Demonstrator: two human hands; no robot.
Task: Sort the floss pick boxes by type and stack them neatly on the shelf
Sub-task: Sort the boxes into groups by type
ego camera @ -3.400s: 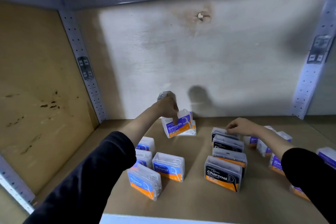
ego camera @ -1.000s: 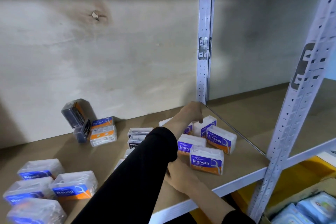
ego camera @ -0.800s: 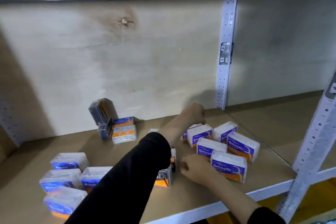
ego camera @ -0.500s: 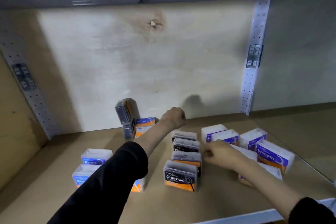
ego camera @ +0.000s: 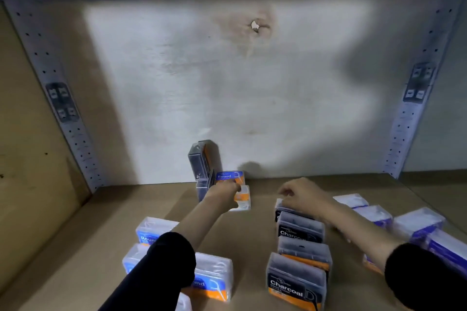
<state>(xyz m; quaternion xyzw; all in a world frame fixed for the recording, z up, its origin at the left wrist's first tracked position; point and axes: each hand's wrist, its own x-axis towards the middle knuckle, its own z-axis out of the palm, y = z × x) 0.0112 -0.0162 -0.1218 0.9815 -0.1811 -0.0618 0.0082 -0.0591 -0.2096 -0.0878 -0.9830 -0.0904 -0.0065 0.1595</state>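
Left hand (ego camera: 222,193) pinches box (ego camera: 245,198) — glossy, rectangular plastic.

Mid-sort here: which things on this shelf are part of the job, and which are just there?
Job:
Round boxes
Charcoal boxes
purple-label boxes
mixed back pile
shelf

Just there:
knot hole
upright brackets
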